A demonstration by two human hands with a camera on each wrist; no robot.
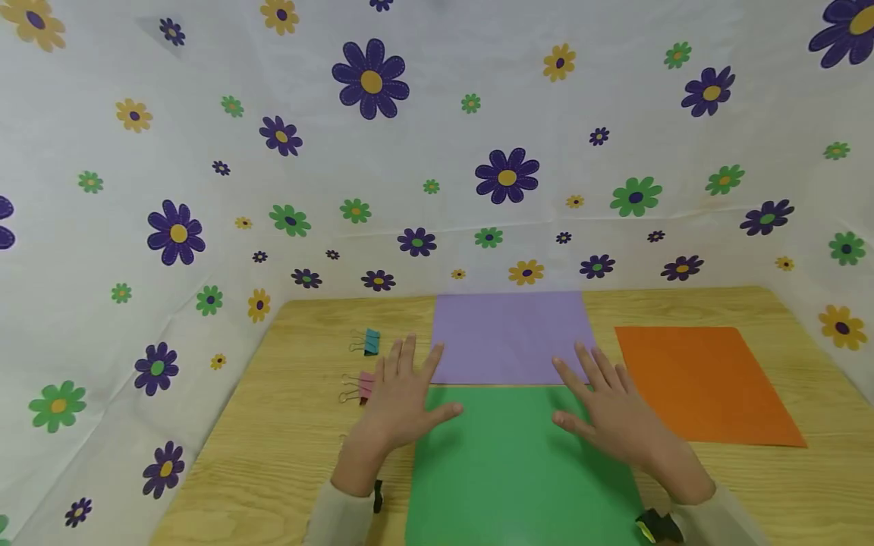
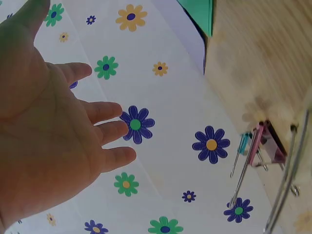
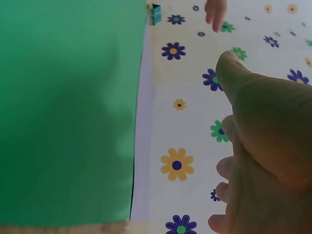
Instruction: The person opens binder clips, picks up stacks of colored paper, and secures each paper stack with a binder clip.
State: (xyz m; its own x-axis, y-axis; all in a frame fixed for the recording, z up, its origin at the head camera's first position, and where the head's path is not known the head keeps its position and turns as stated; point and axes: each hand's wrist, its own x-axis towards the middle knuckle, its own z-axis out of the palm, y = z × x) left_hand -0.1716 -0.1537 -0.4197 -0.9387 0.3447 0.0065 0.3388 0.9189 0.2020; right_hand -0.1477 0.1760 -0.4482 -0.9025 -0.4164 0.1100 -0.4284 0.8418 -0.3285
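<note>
My left hand [image 1: 403, 402] hovers palm down, fingers spread, over the left edge of a green sheet [image 1: 512, 470] and the wood beside it. Over the sheet's right side hangs my right hand [image 1: 614, 413], fingers also spread; shadows lie under both. Neither holds anything. Beyond the green sheet lies a purple sheet [image 1: 508, 334], their edges close together. A pink binder clip [image 1: 365, 385], partly hidden by the left hand, sits left of it, with a teal binder clip [image 1: 372, 342] farther back. In the left wrist view, wire handles [image 2: 292, 161] of another clip show close up.
An orange sheet [image 1: 710, 387] lies on the right of the wooden table [image 1: 273, 425]. White flower-patterned cloth [image 1: 437, 136] stands around the back and both sides. Something dark [image 1: 658, 525] is at the right wrist.
</note>
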